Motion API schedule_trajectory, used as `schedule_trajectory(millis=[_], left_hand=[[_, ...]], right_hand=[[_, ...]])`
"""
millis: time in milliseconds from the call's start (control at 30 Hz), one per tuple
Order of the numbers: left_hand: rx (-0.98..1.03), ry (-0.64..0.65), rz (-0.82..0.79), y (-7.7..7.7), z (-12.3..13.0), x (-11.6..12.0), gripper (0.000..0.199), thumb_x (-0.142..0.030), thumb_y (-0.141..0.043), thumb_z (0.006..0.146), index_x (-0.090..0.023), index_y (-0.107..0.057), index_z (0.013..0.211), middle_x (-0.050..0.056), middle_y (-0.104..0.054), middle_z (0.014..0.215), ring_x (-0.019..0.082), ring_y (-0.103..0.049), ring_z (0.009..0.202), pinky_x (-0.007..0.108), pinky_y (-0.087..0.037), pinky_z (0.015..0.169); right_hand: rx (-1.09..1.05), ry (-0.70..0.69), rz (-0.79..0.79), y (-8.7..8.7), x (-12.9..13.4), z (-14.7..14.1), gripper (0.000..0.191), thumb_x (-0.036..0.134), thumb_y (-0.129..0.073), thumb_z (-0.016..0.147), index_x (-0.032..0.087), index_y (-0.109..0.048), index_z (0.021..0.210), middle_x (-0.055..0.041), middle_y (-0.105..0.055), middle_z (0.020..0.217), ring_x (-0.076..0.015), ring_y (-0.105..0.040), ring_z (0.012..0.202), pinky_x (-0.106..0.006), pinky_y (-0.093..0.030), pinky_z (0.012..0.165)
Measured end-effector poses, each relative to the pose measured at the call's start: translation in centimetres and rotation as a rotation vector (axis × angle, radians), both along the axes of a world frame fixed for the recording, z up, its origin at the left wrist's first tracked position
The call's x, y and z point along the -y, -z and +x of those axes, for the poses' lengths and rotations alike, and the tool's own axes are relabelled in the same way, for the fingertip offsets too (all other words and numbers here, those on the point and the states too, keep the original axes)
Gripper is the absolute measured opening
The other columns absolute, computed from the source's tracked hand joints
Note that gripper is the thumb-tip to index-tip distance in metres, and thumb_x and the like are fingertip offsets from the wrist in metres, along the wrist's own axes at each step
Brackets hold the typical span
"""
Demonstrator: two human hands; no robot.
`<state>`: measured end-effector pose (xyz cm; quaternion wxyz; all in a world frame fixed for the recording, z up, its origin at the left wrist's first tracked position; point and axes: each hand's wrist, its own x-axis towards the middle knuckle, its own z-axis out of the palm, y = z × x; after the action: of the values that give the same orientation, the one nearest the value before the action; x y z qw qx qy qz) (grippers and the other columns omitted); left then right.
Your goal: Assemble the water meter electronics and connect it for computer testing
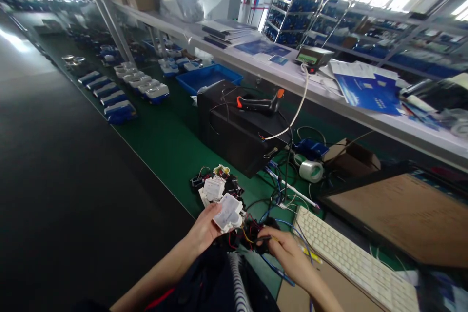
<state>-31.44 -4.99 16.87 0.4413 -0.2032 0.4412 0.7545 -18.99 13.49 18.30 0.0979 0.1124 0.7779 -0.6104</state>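
My left hand is closed on a white plastic part with a pale label, near the front edge of the green bench. Thin red and yellow wires run from beside it toward my right hand, whose fingers are pinched on a dark cable. Black parts and tangled wires lie between the two hands. Just beyond my left hand sits a pile of more white parts and black pieces.
A black computer case with a black and orange scanner on top stands ahead. To the right are a white keyboard, a tape roll and cables. Blue and white devices and a blue tray are back left.
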Motion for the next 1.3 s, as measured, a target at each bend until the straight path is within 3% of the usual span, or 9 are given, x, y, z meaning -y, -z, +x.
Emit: schedule_trajectory(millis=[200, 400, 533, 667, 933, 1033, 1133, 1233, 1300], left_hand=[[-0.049, -0.045, -0.075, 1.1, 0.5, -0.2, 0.049, -0.02, -0.085, 0.054, -0.016, -0.056, 0.093, 0.003, -0.067, 0.083, 0.015, -0.062, 0.067, 0.024, -0.051, 0.061], [-0.01, -0.056, -0.042, 0.6, -0.2, 0.4, 0.033, -0.021, -0.072, 0.071, -0.016, -0.059, 0.1, 0.007, -0.068, 0.096, 0.02, -0.064, 0.079, 0.028, -0.052, 0.069], [-0.031, -0.052, -0.094, 0.8, -0.7, 0.7, 0.032, -0.009, -0.072, 0.065, -0.015, -0.06, 0.094, 0.006, -0.069, 0.084, 0.019, -0.064, 0.07, 0.028, -0.05, 0.064], [-0.028, -0.081, -0.098, 1.0, -1.0, 1.2, 0.028, -0.01, -0.066, 0.071, -0.018, -0.06, 0.097, 0.005, -0.069, 0.091, 0.021, -0.064, 0.078, 0.029, -0.049, 0.072], [0.112, -0.15, -0.169, 1.2, -2.2, 3.0, 0.012, -0.009, -0.056, 0.077, -0.014, -0.06, 0.088, 0.004, -0.068, 0.075, 0.018, -0.062, 0.065, 0.028, -0.05, 0.063], [0.186, -0.154, -0.136, 1.5, -3.2, 3.9, 0.026, -0.023, -0.044, 0.087, -0.007, -0.059, 0.101, 0.011, -0.069, 0.084, 0.021, -0.065, 0.071, 0.033, -0.052, 0.069], [0.185, -0.226, -0.136, 2.3, -4.0, 4.8, 0.034, -0.024, -0.037, 0.09, -0.005, -0.054, 0.111, 0.011, -0.069, 0.089, 0.02, -0.066, 0.076, 0.032, -0.053, 0.073], [0.162, -0.314, -0.178, 3.2, -4.3, 5.4, 0.03, -0.021, -0.038, 0.09, -0.007, -0.053, 0.112, 0.008, -0.07, 0.083, 0.018, -0.066, 0.074, 0.029, -0.053, 0.073], [0.155, -0.352, -0.185, 3.5, -4.3, 5.6, 0.027, -0.019, -0.038, 0.09, -0.009, -0.054, 0.109, 0.008, -0.07, 0.083, 0.018, -0.066, 0.075, 0.029, -0.053, 0.074]], right_hand=[[0.034, -0.04, 0.061, -1.8, 1.4, 0.2, 0.031, 0.022, -0.034, 0.08, 0.016, -0.064, 0.083, -0.0037, -0.064, 0.076, -0.016, -0.056, 0.072, -0.027, -0.04, 0.068], [0.103, 0.036, 0.061, -1.1, 2.2, 0.7, 0.032, 0.024, -0.034, 0.079, 0.016, -0.064, 0.084, -0.0036, -0.062, 0.075, -0.0157, -0.051, 0.065, -0.027, -0.039, 0.062], [0.119, 0.024, 0.041, -1.3, 2.7, 0.4, 0.032, 0.022, -0.036, 0.08, 0.017, -0.067, 0.088, -0.0046, -0.067, 0.085, -0.0186, -0.058, 0.079, -0.029, -0.043, 0.072], [0.122, 0.008, 0.059, -1.1, 3.0, 0.2, 0.034, 0.02, -0.038, 0.082, 0.019, -0.069, 0.095, -0.005, -0.069, 0.094, -0.0203, -0.062, 0.09, -0.03, -0.044, 0.081], [0.068, -0.045, -0.01, -0.1, 4.7, -0.4, 0.032, 0.018, -0.043, 0.085, 0.021, -0.071, 0.1, -0.0031, -0.069, 0.094, -0.0181, -0.063, 0.09, -0.028, -0.045, 0.081], [0.08, -0.104, 0.054, 1.1, 4.7, -2.6, 0.028, 0.022, -0.046, 0.086, 0.021, -0.071, 0.098, -0.0018, -0.07, 0.094, -0.0164, -0.063, 0.09, -0.025, -0.047, 0.081], [0.157, -0.021, 0.293, 3.7, 4.4, -5.6, 0.033, 0.016, -0.044, 0.084, 0.018, -0.064, 0.111, -0.0042, -0.068, 0.098, -0.0167, -0.063, 0.091, -0.027, -0.046, 0.083], [0.273, 0.087, 0.502, 6.6, 4.6, -8.0, 0.053, 0.016, -0.051, 0.079, 0.01, -0.044, 0.131, -0.0139, -0.064, 0.109, -0.0232, -0.062, 0.096, -0.034, -0.046, 0.082], [0.351, 0.097, 0.625, 8.0, 5.1, -9.0, 0.06, 0.026, -0.062, 0.074, 0.004, -0.044, 0.128, -0.0205, -0.062, 0.109, -0.0304, -0.061, 0.096, -0.039, -0.047, 0.079]])
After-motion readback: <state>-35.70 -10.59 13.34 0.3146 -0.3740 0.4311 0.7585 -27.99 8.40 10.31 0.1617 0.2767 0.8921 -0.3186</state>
